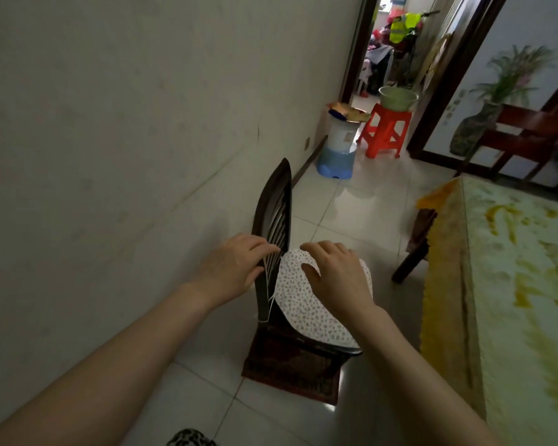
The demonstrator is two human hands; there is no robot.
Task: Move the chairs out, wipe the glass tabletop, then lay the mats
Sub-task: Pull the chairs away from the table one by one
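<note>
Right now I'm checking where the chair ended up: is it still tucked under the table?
No, the chair stands beside the wall, apart from the table, with bare floor tiles between them.

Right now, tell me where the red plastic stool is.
In the head view the red plastic stool stands on the tiled floor at upper centre by the doorway, a green basin on top, right of the blue-and-white container.
</note>
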